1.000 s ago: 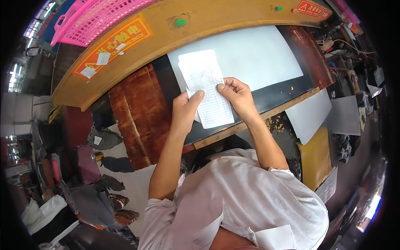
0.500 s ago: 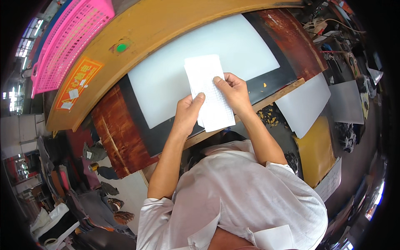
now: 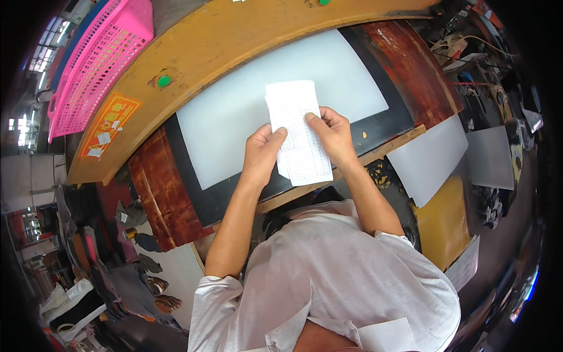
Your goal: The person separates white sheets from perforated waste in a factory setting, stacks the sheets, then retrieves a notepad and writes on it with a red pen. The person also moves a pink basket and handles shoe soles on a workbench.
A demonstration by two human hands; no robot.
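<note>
Held up in front of me is a white paper slip [image 3: 299, 141] with printed lines, long and narrow, with what looks like more than one layer at its edges. My left hand [image 3: 264, 151] grips its left edge, thumb on the face and fingers behind. On the opposite edge my right hand [image 3: 333, 136] pinches it the same way. Both hands are closed on the paper, their fingertips hidden behind it. Beneath lies a pale translucent board [image 3: 229, 129] on a black mat [image 3: 214, 205] of the machine bed.
A yellow machine beam [image 3: 234, 35] with green buttons spans the far side. A pink plastic basket [image 3: 99, 70] stands at far left. To the right are white sheets [image 3: 431, 155], a yellow sheet [image 3: 441, 220] and small yellow scraps [image 3: 381, 176]. Shoes and dark materials lie at lower left.
The paper stays in both hands, with its printed face showing more clearly. My view has shifted slightly, so the machine and basket sit a little differently in the picture.
</note>
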